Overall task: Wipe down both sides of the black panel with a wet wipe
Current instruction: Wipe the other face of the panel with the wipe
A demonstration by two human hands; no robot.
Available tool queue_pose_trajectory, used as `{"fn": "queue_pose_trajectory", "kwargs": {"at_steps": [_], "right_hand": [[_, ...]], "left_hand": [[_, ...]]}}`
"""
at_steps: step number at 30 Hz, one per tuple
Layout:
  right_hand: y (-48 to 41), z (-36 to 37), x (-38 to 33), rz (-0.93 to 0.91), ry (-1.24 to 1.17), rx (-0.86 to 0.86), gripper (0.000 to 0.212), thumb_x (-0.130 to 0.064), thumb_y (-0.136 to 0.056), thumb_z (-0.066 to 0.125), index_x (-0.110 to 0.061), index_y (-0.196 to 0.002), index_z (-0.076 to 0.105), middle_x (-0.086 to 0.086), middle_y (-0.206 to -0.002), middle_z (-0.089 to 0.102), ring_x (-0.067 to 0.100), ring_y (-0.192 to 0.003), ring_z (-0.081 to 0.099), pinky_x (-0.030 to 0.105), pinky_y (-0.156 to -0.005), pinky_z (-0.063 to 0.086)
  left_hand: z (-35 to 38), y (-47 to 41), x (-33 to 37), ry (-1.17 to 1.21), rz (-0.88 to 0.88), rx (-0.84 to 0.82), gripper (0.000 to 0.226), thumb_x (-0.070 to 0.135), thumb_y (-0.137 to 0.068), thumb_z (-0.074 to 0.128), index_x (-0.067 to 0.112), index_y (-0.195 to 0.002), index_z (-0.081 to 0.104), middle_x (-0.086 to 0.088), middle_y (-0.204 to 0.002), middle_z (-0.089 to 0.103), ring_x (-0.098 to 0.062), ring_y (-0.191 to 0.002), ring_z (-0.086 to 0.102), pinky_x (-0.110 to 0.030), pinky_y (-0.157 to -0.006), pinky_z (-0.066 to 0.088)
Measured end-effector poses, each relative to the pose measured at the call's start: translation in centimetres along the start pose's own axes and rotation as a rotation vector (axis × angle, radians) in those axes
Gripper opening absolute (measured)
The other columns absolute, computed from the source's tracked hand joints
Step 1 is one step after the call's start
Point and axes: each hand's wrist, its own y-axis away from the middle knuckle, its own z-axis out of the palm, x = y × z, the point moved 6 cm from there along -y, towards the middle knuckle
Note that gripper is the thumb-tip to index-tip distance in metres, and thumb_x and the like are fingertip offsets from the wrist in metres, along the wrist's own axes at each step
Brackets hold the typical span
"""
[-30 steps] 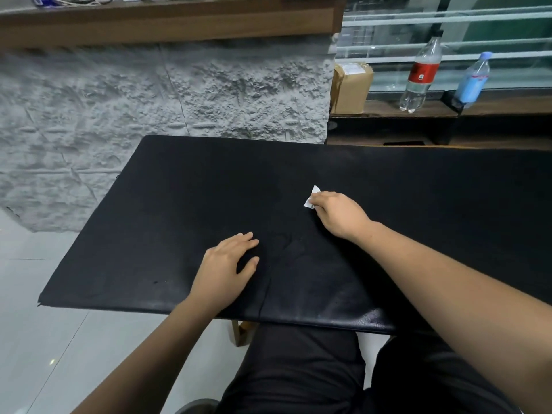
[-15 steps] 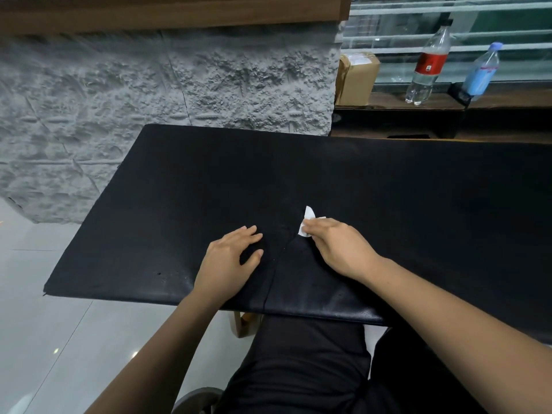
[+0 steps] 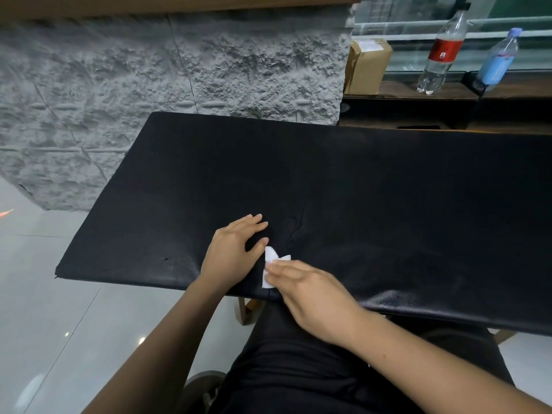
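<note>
The leathery, creased black panel (image 3: 373, 198) is laid flat; the left hand (image 3: 234, 252) is rested on it, fingers straight. A crumpled white wet wipe (image 3: 270, 256) is seemingly pinched by the blurred right hand (image 3: 310, 294) at the near edge.

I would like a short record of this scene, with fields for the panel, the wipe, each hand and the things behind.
panel: large black leather-like panel, lying flat in front of the person
wipe: small white wet wipe, on the panel near its front edge
left hand: flat on the panel, fingers straight, beside the wipe
right hand: holds the wipe against the panel
behind: brown cardboard box, red-labelled clear plastic bottle, blue-labelled plastic bottle
</note>
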Motion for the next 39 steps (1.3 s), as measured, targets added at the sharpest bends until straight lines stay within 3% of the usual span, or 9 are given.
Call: {"fn": "queue_pose_trajectory", "kwargs": {"at_steps": [7, 14, 18, 22, 29, 32, 36, 39], "right_hand": [[1.5, 1.6, -3.1, -0.072, -0.032, 0.015, 0.049, -0.017, -0.103, 0.047, -0.021, -0.151, 0.056, -0.01, -0.162, 0.045, 0.005, -0.153, 0.032, 0.028, -0.121, 0.038], [2.6, 0.5, -1.9, -0.025, 0.025, 0.125, 0.045, -0.021, -0.099, 0.051, -0.023, -0.141, 0.066, -0.011, -0.155, 0.054, 0.004, -0.146, 0.043, 0.031, -0.126, 0.027], [3.5, -1.0, 1.2, 0.089, 0.039, 0.222, 0.039, -0.021, -0.097, 0.063, -0.024, -0.135, 0.071, -0.012, -0.149, 0.06, 0.003, -0.142, 0.049, 0.034, -0.126, 0.031], [4.5, -2.5, 4.5, 0.246, 0.049, 0.292, 0.032, -0.025, -0.102, 0.06, -0.025, -0.132, 0.073, -0.012, -0.147, 0.062, 0.003, -0.139, 0.052, 0.033, -0.126, 0.03], [5.6, -3.4, 6.2, 0.45, 0.027, 0.313, 0.037, -0.029, -0.106, 0.056, -0.026, -0.141, 0.067, -0.014, -0.154, 0.054, -0.001, -0.147, 0.039, 0.018, -0.125, 0.018], [5.4, -3.0, 5.0, 0.429, 0.052, 0.301, 0.039, -0.033, -0.106, 0.054, -0.027, -0.143, 0.064, -0.014, -0.155, 0.053, 0.0, -0.148, 0.039, 0.014, -0.12, 0.018], [5.3, -1.5, 2.3, 0.323, 0.053, 0.267, 0.042, -0.035, -0.105, 0.053, -0.026, -0.145, 0.063, -0.012, -0.155, 0.053, 0.003, -0.148, 0.041, 0.022, -0.123, 0.027], [5.1, -0.3, 0.0, 0.232, 0.052, 0.21, 0.044, -0.036, -0.106, 0.048, -0.027, -0.148, 0.059, -0.014, -0.158, 0.05, 0.001, -0.15, 0.036, 0.022, -0.125, 0.024]], "left_hand": [[-0.1, 0.2, 0.1, 0.029, 0.003, 0.017, 0.037, 0.035, -0.1, 0.069, 0.028, -0.136, 0.07, 0.013, -0.147, 0.061, 0.001, -0.144, 0.044, -0.024, -0.12, 0.036], [0.0, 0.1, -0.1, 0.017, -0.015, 0.009, 0.038, 0.037, -0.101, 0.067, 0.031, -0.138, 0.069, 0.016, -0.148, 0.059, 0.003, -0.145, 0.042, -0.028, -0.121, 0.037], [0.0, 0.1, -0.3, 0.004, -0.022, 0.005, 0.039, 0.041, -0.101, 0.065, 0.033, -0.139, 0.067, 0.018, -0.149, 0.058, 0.005, -0.145, 0.04, -0.028, -0.122, 0.035], [0.0, 0.1, -0.3, 0.002, -0.028, -0.002, 0.04, 0.043, -0.102, 0.063, 0.035, -0.14, 0.066, 0.02, -0.15, 0.056, 0.006, -0.146, 0.039, -0.034, -0.123, 0.037], [-0.1, 0.2, -0.1, 0.016, -0.036, -0.006, 0.039, 0.041, -0.102, 0.064, 0.033, -0.14, 0.066, 0.018, -0.15, 0.057, 0.003, -0.146, 0.04, -0.036, -0.123, 0.037], [-0.1, 0.2, 0.0, 0.015, -0.038, -0.004, 0.039, 0.041, -0.102, 0.064, 0.033, -0.14, 0.067, 0.017, -0.15, 0.057, 0.003, -0.146, 0.04, -0.035, -0.123, 0.037], [-0.2, 0.2, 0.0, 0.022, -0.041, 0.004, 0.038, 0.04, -0.102, 0.064, 0.033, -0.139, 0.067, 0.018, -0.149, 0.058, 0.004, -0.146, 0.041, -0.031, -0.123, 0.036], [-0.2, 0.3, -0.1, 0.02, -0.035, 0.011, 0.038, 0.04, -0.101, 0.065, 0.033, -0.139, 0.068, 0.017, -0.149, 0.058, 0.004, -0.145, 0.041, -0.027, -0.122, 0.034]]}}
